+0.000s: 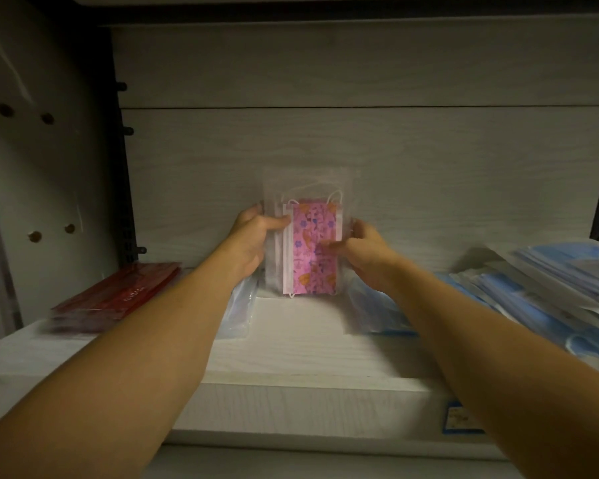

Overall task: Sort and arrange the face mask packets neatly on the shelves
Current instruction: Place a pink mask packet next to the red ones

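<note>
Head view: 2 bare forearms reach into a pale wood-grain shelf (291, 344). Between the hands stands a clear face mask packet (308, 236), upright on its bottom edge at the middle of the shelf, close to the back panel (429, 150). The left hand (256, 236) grips its left edge, thumb on the front and fingers (258, 210) curled behind. The right hand (363, 252) pinches the right edge, thumb across the front.

Bare shelf lies in front of the packet, out to the front lip. A red packet (118, 292) lies flat at the left, well apart. Another clear packet (239, 305) lies just beside the left wrist. Blue packets (550, 281) are heaped loosely at the right, near the right forearm.

The held packet shows pink masks with purple flowers, orange shapes, white borders and white ear loops.
</note>
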`<state>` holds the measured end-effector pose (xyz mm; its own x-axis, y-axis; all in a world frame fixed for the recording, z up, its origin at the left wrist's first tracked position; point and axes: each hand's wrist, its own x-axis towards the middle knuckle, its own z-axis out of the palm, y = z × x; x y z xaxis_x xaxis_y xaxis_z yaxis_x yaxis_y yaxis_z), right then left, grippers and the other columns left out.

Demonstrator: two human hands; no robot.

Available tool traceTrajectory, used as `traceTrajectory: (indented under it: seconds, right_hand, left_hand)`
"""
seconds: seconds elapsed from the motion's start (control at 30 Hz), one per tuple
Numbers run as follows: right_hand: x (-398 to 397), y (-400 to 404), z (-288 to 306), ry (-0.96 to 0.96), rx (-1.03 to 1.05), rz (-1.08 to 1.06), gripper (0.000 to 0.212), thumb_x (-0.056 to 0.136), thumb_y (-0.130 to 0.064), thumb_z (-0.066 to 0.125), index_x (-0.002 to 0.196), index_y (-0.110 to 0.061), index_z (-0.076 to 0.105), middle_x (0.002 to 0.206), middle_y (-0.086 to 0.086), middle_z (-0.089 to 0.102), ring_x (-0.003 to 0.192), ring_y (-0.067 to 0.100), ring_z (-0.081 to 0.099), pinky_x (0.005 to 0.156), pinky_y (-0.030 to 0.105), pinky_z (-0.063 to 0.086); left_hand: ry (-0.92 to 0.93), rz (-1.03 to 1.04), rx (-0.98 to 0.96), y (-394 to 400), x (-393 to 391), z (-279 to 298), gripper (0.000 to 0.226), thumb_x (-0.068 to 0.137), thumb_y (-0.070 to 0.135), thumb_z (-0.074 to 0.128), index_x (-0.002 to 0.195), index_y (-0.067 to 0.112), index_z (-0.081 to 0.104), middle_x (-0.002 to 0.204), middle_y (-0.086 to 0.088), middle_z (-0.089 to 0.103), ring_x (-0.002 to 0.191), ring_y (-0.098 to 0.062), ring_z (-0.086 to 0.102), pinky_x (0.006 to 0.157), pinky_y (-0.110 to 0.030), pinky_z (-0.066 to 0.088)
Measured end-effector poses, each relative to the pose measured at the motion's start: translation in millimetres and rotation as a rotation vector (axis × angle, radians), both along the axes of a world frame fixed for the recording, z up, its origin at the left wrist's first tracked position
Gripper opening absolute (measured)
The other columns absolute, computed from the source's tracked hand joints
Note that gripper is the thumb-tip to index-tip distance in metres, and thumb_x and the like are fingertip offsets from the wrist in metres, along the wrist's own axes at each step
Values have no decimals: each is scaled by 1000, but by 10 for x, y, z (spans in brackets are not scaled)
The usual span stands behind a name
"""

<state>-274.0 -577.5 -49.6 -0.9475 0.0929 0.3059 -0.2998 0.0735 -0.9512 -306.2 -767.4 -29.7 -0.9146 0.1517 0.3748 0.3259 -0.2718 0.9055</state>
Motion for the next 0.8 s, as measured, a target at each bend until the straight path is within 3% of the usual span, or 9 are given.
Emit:
traceTrajectory:
  seconds: [0.17, 0.3, 0.4, 0.47, 0.6, 0.7, 0.8]
  right_hand:
    - [-19, 1, -13, 37, 39, -37, 40, 85, 9, 70, 123, 0, 61, 112, 16, 72, 101, 30, 71, 88, 47, 60]
    - [21, -7, 7, 93, 19, -37, 25, 89, 8, 67, 111, -2, 63, 103, 13, 73, 92, 28, 72, 70, 36, 60]
    - [44, -16, 31, 141, -51, 30, 26, 91, 10, 62, 114, -2, 62, 109, 15, 71, 96, 27, 72, 80, 41, 61]
    - [30, -13, 37, 125, -62, 74, 32, 87, 3, 70, 117, -5, 62, 111, 13, 72, 100, 27, 73, 84, 43, 61]
    - [22, -44, 0, 29, -14, 88, 63, 74, -16, 86, 130, -9, 59, 117, 11, 73, 103, 27, 73, 90, 49, 59]
    - [1, -64, -30, 26, -27, 63, 56, 79, -12, 83, 129, -3, 60, 115, 14, 73, 101, 30, 73, 89, 52, 59]
    - [22, -78, -16, 26, -46, 12, 36, 86, -6, 77, 117, -2, 60, 110, 15, 72, 99, 31, 72, 90, 52, 58]
  left_hand:
    - [6, -7, -99, -24, -4, -62, 31, 83, -10, 72, 112, 2, 66, 98, -13, 75, 91, -28, 73, 83, -39, 60]
    - [89, 41, -71, 7, -1, -34, 28, 82, -12, 72, 100, 9, 67, 93, -9, 74, 87, -25, 72, 88, -40, 58]
    - [141, 30, -46, 31, 20, -8, 31, 83, -12, 70, 103, 12, 66, 98, -8, 73, 91, -24, 71, 89, -39, 58]
    - [133, -10, -31, 24, 11, -7, 33, 84, -10, 71, 109, 11, 65, 104, -10, 73, 95, -26, 71, 90, -39, 57]
    - [90, -42, -46, 16, -8, -61, 39, 81, -4, 75, 117, 5, 64, 107, -15, 73, 101, -32, 70, 95, -46, 56]
    - [113, 5, -115, 70, 0, -99, 28, 84, -2, 76, 110, 6, 69, 105, -15, 75, 100, -31, 72, 94, -46, 57]
    - [138, 34, -124, 111, 12, -86, 21, 84, -1, 76, 98, 14, 72, 94, -6, 77, 90, -24, 74, 89, -42, 59]
